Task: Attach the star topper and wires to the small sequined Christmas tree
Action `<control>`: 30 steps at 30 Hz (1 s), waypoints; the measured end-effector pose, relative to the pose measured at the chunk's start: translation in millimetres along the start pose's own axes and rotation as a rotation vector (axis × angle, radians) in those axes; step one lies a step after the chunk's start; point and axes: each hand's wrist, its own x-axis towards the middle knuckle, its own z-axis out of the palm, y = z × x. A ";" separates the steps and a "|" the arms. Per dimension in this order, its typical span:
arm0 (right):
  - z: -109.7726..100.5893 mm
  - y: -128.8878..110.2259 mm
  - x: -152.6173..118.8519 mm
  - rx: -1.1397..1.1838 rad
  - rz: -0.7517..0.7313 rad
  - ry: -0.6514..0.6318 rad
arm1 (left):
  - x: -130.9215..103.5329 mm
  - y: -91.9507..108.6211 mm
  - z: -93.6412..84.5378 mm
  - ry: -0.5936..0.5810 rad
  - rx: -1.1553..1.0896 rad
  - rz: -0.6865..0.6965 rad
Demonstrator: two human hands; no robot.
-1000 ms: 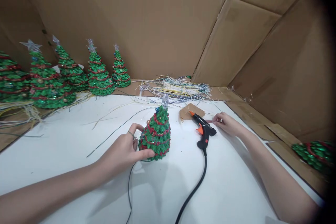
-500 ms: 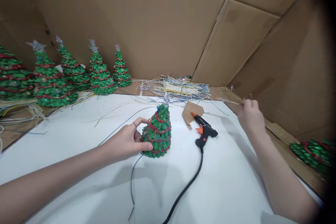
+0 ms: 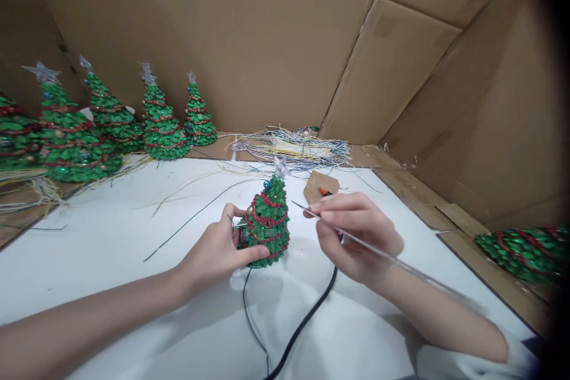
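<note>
My left hand point(image 3: 218, 246) is closed round the left side of a small green Christmas tree point(image 3: 271, 219), which stands upright on the white tabletop. Red garlands, little baubles and a clear star top decorate it. A dark wire point(image 3: 253, 316) trails from its base towards me. Just to the right of the tree, my right hand point(image 3: 358, 234) pinches a thin, pointed rod point(image 3: 303, 209); its tip points at the tree without touching it. Behind that hand lies a glue gun, mostly hidden, with its orange nozzle point(image 3: 323, 191) showing on a cardboard piece point(image 3: 317, 180).
Several decorated trees point(image 3: 164, 124) stand along the back left. A bundle of white, yellow and blue wires point(image 3: 298, 147) lies at the back. Another tree point(image 3: 521, 254) rests on its side at the right. Cardboard walls point(image 3: 249, 41) enclose the table. A black cord point(image 3: 307, 317) runs forward.
My right hand has come from the far right edge in to beside the tree, bringing the rod and covering most of the glue gun. My left hand keeps its hold on the tree.
</note>
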 end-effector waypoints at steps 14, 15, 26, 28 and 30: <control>12.2 17.1 -10.0 -0.032 0.025 -0.057 | -0.1 3.6 -1.0 -0.022 -0.020 -0.004; 12.2 17.4 -10.3 -0.025 0.022 -0.056 | -0.2 4.0 -1.3 -0.021 -0.018 -0.003; 11.9 17.8 -7.1 0.280 0.362 -0.033 | 1.2 5.3 -2.4 -0.009 0.028 -0.002; 12.7 17.7 -5.3 0.312 0.395 -0.024 | 1.6 4.1 -1.7 -0.010 0.041 -0.004; 14.3 17.4 -4.6 0.332 0.413 -0.006 | 1.6 3.5 -1.4 -0.015 0.049 -0.006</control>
